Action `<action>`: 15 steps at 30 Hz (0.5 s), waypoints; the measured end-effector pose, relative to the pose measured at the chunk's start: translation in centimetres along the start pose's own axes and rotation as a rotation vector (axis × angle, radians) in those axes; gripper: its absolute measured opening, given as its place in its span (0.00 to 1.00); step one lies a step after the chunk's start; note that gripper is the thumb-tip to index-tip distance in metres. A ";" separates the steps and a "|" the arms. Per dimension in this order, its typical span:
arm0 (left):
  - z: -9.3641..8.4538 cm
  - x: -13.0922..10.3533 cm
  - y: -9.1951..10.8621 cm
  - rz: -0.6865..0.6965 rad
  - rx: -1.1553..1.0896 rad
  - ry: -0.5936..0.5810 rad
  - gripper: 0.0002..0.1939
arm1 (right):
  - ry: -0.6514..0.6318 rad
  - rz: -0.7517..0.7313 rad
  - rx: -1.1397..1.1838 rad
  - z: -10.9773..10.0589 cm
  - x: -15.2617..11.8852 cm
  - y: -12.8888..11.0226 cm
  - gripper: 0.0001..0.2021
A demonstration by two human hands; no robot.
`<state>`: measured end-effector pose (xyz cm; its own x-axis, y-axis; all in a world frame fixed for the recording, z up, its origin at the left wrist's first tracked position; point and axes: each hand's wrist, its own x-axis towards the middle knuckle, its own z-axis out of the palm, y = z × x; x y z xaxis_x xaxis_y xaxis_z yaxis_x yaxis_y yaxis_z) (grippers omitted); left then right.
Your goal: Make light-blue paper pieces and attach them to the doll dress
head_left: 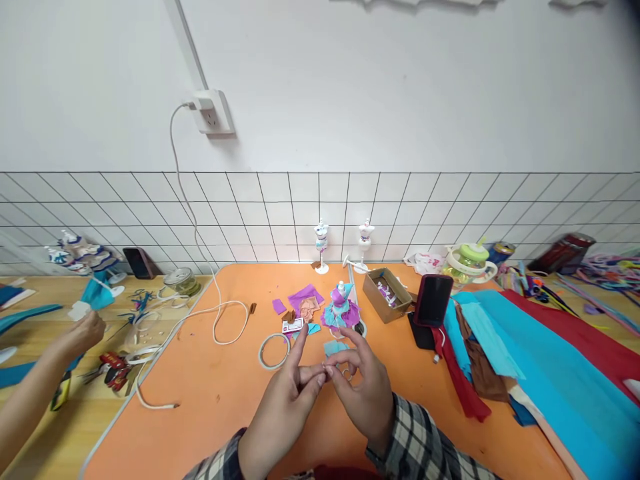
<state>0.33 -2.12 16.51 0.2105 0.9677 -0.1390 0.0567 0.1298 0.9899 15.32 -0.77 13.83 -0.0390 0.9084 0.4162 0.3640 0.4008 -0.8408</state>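
Low over the orange table, my left hand (285,407) and my right hand (364,387) meet at the fingertips. Both pinch with thumb and finger, the left index finger pointing up; whatever sits between the tips is too small to make out. Just beyond them stands a miniature dress form (341,307) in a purple and turquoise dress. A piece of turquoise fabric (335,348) lies behind my right fingers. To the left of the form are purple fabric scraps (306,297), a crumpled peach scrap (309,307), a white label card (293,325) and a roll of tape (274,351).
Two bare-looking dress forms (321,247) stand by the wall. Right: a cardboard box (386,295), a phone (433,301) on a stand, a teapot (469,263) and fabric lengths (560,373). Left: a white cable (219,313) and a co-worker's hand (85,333) holding white material.
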 end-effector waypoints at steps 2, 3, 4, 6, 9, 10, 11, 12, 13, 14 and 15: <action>0.1 0.0 0.2 0.034 0.077 0.012 0.45 | 0.001 0.085 0.038 0.2 0.2 -0.1 0.25; 0.2 0.0 0.3 0.046 0.117 0.021 0.44 | 0.007 0.111 0.043 0.3 0.2 -0.1 0.24; 0.3 0.0 0.4 0.057 0.153 0.031 0.43 | 0.016 0.130 0.046 0.4 0.2 -0.1 0.24; 0.4 0.1 0.5 0.070 0.208 0.046 0.41 | 0.034 0.157 0.052 0.5 0.2 -0.2 0.23; 0.5 0.2 0.3 0.089 0.248 0.061 0.40 | 0.043 0.175 0.059 0.6 0.1 -0.2 0.23; 0.5 0.3 0.3 0.095 0.257 0.068 0.40 | 0.042 0.174 0.059 0.6 0.1 -0.2 0.22; 0.5 0.3 0.2 0.099 0.263 0.074 0.40 | 0.040 0.170 0.062 0.6 0.1 -0.2 0.22; 0.6 0.4 0.1 0.102 0.269 0.085 0.40 | 0.040 0.165 0.066 0.6 0.0 -0.2 0.22; 0.6 0.4 0.1 0.103 0.274 0.097 0.40 | 0.038 0.157 0.073 0.6 0.0 -0.2 0.22; 0.7 0.5 0.1 0.100 0.277 0.109 0.41 | 0.033 0.147 0.075 0.6 0.0 -0.2 0.22; 0.7 0.6 0.1 0.096 0.278 0.121 0.42 | 0.027 0.131 0.071 0.5 0.0 -0.1 0.22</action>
<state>1.14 -1.72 16.53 0.1115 0.9935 -0.0245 0.3101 -0.0113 0.9506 14.76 -0.75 13.74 0.0298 0.9505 0.3092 0.2978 0.2869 -0.9105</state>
